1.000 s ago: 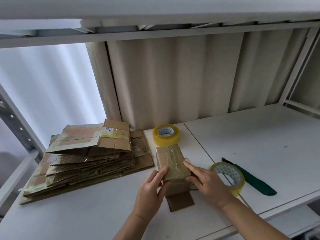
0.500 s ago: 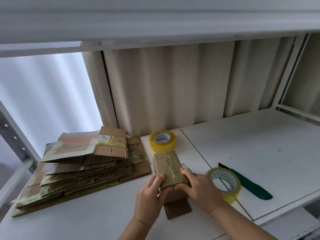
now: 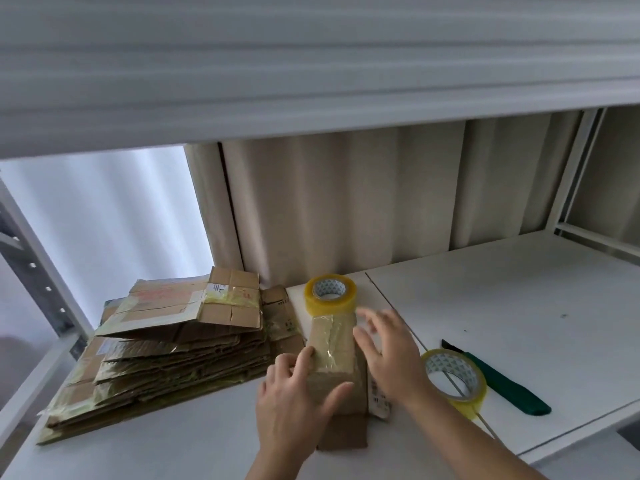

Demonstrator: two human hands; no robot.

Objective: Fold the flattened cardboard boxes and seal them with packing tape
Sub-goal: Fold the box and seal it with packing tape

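A small folded cardboard box (image 3: 332,344), its top covered with clear tape, stands on the white shelf (image 3: 502,306) in front of me. My left hand (image 3: 294,400) grips its near left corner, thumb on the front face and fingers on the left edge. Over the box's right side my right hand (image 3: 388,355) hovers with fingers spread and blurred. One yellow tape roll (image 3: 329,294) sits just behind the box; a second tape roll (image 3: 453,379) lies to the right of my right hand. A stack of flattened cardboard boxes (image 3: 166,351) lies to the left.
A green-handled cutter (image 3: 502,386) lies right of the second roll. An upper shelf (image 3: 311,81) hangs low overhead. Beige curtain (image 3: 381,202) closes the back. A seam (image 3: 391,306) splits the shelf board, and a white upright (image 3: 568,188) stands at the right.
My right hand has let go of the box's near end and swept up along its right side, fingers spread. My left hand stays on the near corner. The view has tilted down.
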